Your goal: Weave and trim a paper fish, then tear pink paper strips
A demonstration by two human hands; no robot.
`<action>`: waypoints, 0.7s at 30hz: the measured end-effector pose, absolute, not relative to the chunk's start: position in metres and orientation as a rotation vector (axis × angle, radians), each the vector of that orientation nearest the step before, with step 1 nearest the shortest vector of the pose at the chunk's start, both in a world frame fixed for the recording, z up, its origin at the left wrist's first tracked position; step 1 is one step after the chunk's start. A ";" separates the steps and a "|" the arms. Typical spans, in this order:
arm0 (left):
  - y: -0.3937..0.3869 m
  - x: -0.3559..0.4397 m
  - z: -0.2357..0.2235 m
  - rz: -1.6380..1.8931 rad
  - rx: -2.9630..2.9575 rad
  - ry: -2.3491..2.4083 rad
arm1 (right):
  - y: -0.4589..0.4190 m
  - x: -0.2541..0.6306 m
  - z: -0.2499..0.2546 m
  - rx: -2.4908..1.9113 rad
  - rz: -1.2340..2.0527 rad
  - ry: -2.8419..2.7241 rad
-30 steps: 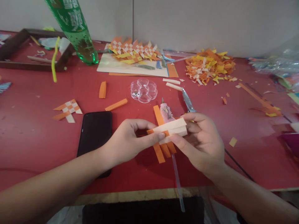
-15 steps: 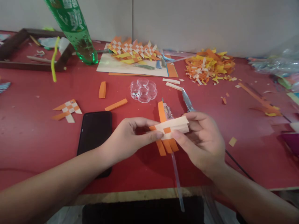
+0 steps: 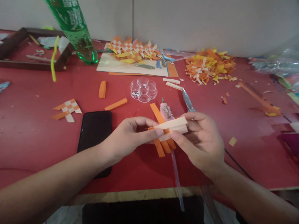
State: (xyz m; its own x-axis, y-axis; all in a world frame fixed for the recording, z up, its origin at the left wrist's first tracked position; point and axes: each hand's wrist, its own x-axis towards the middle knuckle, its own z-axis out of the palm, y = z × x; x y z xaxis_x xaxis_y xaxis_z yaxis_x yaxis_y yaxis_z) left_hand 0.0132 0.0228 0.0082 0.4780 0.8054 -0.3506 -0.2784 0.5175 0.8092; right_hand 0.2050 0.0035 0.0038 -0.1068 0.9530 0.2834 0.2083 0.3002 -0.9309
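Between my hands is a bundle of woven paper strips (image 3: 171,124), cream ones running sideways and orange ones crossing them. My left hand (image 3: 133,135) pinches its left side with the thumb on top. At the right side, my right hand (image 3: 203,141) grips the cream strips between thumb and fingers. One orange strip (image 3: 157,112) sticks up at a slant behind the cream ones, and several orange ends hang below. Just behind the strips lies a glue gun (image 3: 165,111), partly hidden, with a glue stick (image 3: 177,180) reaching toward the table's front edge.
A phone (image 3: 94,130) and a woven paper fish (image 3: 68,109) lie to the left. Scissors (image 3: 187,99) rest behind my right hand. Farther back are a clear flower-shaped tray (image 3: 143,90), a green bottle (image 3: 77,34), finished paper fish (image 3: 133,49) and a scrap heap (image 3: 209,65).
The upright orange strip has tilted to the left, so more of the glue gun shows. The orange square between the cream strips is more covered. Both hands keep their hold.
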 end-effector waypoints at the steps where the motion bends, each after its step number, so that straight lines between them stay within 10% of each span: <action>1: 0.022 0.013 0.008 0.768 0.755 0.818 | 0.003 0.206 0.003 -1.109 0.886 -1.581; 9: 0.025 0.013 0.006 1.043 0.750 0.961 | 0.023 0.234 0.007 -1.217 -0.124 -2.093; 21: 0.032 0.011 0.003 1.195 0.657 1.084 | 0.028 0.245 0.001 -1.552 -0.049 -2.347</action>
State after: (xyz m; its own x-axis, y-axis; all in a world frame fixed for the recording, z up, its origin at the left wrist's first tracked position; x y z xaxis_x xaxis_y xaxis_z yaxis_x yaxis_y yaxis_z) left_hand 0.0105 0.0322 0.0032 -0.0040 0.9505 -0.3106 -0.4008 0.2831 0.8713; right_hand 0.2447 0.0282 0.0010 -0.3549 0.8898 0.2870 0.9010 0.4074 -0.1491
